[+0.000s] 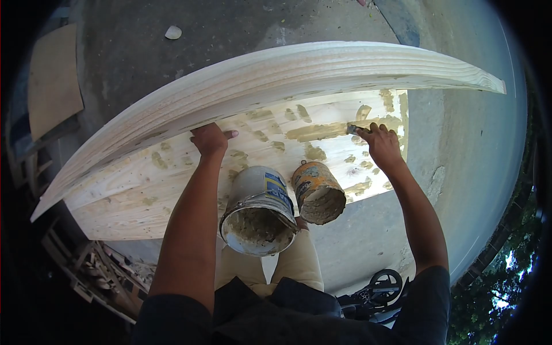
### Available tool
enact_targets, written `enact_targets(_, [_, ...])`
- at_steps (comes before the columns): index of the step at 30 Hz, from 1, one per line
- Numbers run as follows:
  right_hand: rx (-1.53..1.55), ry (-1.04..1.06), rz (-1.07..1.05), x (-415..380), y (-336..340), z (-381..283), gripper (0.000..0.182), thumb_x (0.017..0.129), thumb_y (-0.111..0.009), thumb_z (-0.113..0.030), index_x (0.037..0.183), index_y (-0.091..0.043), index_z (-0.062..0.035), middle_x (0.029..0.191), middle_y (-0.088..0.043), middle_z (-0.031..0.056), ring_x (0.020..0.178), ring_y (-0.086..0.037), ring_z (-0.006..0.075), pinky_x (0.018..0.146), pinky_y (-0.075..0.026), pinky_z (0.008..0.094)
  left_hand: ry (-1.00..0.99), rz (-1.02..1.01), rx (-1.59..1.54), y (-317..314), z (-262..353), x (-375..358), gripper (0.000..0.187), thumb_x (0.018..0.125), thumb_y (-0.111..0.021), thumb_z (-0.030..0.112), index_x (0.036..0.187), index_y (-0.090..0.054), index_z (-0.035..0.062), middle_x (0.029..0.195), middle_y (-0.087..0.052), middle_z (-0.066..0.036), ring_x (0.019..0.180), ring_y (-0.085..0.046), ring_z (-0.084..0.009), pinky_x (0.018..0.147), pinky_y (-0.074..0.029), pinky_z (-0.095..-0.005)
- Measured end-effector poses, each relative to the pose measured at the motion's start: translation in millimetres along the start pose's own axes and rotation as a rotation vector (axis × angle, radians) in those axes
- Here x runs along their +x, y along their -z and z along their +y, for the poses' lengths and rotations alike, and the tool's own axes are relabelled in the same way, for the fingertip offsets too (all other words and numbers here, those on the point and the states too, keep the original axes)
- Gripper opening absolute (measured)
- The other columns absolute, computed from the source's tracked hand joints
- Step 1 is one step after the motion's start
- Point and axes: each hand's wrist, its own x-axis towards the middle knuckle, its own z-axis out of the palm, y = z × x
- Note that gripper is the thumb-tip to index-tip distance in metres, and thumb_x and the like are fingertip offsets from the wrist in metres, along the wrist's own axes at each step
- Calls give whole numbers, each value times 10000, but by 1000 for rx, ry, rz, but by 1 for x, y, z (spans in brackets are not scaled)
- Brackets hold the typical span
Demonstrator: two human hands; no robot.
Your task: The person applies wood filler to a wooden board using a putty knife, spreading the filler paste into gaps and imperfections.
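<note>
My right hand (380,146) is closed round a putty knife (352,130), whose blade meets a long tan smear of filler (316,132) on the pale wooden panel (190,172). My left hand (211,141) is at the lower edge of the long wooden plank (287,63), thumb pointing right and the other fingers curled and partly hidden. The plank looks bowed in this wide view. Below the hands, a white bucket (238,187) with a blue and yellow label and a smaller orange-grey bucket (313,172) both have filler-crusted insides.
Scrap wood (106,273) lies at the lower left, and a plywood sheet (54,80) leans farther up. A motorbike (385,287) stands at the lower right. On the concrete floor (230,29) is a small pale object (173,32).
</note>
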Motion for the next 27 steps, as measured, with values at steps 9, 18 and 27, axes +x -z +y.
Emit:
enact_targets(9, [83,143,100,23,-9,-73,391,928,-503,-106,1251,-683,-234,1018,-614,84,951,-607,247,786,-500,408,-28,-17,4,-3,-4,4,1137,622,-891,538,1482,-340,38,1521,-387,-214,1412,-336,-405,1076,-422,-496])
enact_targets(18, [136,16,44,-5,-3,-62,355,934,-502,-119,1222,-690,-209,1022,-622,89,971,-606,259,780,-491,438,-26,10,33,3,1,-2,1139,613,-900,537,1480,-350,43,1537,-367,-210,1434,-304,-405,1112,-396,-477])
enact_targets(27, [47,48,63,-6,-20,-56,340,926,-528,-118,1212,-689,-205,1021,-622,55,956,-605,242,798,-473,442,-70,22,1,-5,-4,2,1170,598,-910,524,1495,-331,46,1568,-293,-226,1465,-227,-414,1171,-321,-455])
